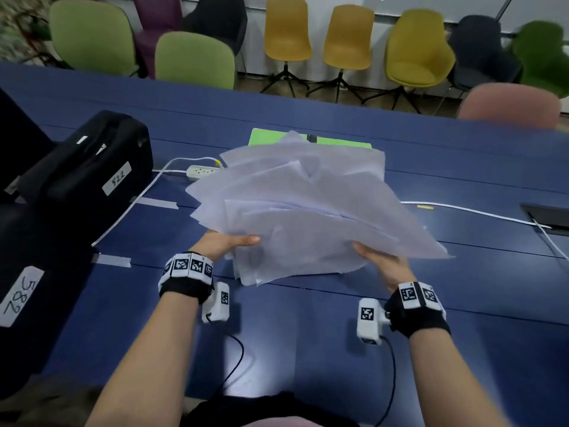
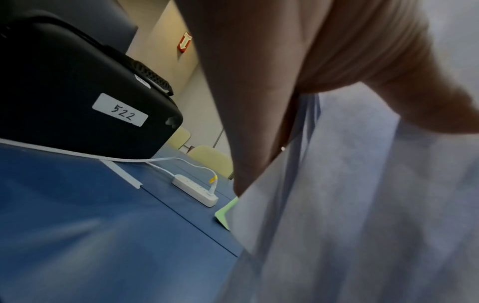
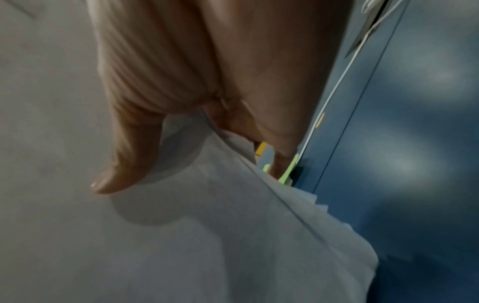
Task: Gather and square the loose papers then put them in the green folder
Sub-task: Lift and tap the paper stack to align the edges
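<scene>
Both our left hand (image 1: 226, 241) and right hand (image 1: 381, 266) grip the splayed papers (image 1: 308, 204) by their near edges, green folder (image 1: 264, 137) lying beyond on the bench (image 1: 308, 349).

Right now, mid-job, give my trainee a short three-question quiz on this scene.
1. True or false: the papers are already squared into a neat stack.
2. Which hands hold the papers? A) left hand only B) right hand only C) both
3. Fill in: the green folder lies on the blue table, ____ the lifted papers as seen from the head view.

Key: 1 false, the sheets fan out at different angles; 2 C; 3 beyond.
</scene>
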`<action>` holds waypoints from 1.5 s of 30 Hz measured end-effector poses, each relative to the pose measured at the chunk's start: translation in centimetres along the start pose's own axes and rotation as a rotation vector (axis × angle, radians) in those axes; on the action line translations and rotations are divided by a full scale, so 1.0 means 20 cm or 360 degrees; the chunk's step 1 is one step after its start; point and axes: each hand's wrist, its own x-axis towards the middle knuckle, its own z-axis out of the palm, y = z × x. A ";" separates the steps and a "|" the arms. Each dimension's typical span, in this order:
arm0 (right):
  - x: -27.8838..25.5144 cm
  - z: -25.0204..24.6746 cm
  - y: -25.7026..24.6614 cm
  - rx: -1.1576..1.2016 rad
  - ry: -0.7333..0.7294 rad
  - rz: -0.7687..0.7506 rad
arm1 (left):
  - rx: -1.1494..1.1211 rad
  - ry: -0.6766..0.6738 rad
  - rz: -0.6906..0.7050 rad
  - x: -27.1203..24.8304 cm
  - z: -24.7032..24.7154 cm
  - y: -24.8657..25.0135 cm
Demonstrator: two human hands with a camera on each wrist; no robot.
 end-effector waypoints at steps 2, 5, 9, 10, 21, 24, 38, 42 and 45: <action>0.00 0.00 -0.03 -0.0001 -0.0033 -0.0079 | 0.0131 -0.0052 -0.0016 -0.02 0.00 0.01; 0.00 0.00 -0.05 0.0012 -0.0045 -0.0082 | 0.0167 -0.0030 0.0015 0.01 0.03 0.01; 0.02 -0.04 -0.07 0.0053 0.0001 -0.0068 | -0.0019 0.0057 0.0189 0.04 0.02 0.03; 0.02 -0.04 -0.07 0.0057 -0.0018 -0.0018 | -0.0046 0.0032 0.0224 0.05 0.02 0.03; 0.03 0.22 -0.12 0.0138 0.0376 -0.0109 | -0.0613 0.0095 0.0463 0.00 0.16 0.12; 0.03 0.16 -0.17 0.0163 0.0301 -0.0205 | -0.0439 0.0016 0.0427 -0.04 0.10 0.09; 0.00 0.05 0.02 -0.0019 -0.0027 -0.0017 | -0.0350 -0.0143 0.0385 0.12 0.13 -0.13; 0.03 0.14 0.00 0.0121 0.0228 -0.0154 | -0.0417 0.0007 0.0538 0.11 0.24 -0.01; 0.01 0.16 -0.07 0.0173 0.0268 -0.0197 | -0.0554 0.0095 0.0686 0.08 0.22 0.08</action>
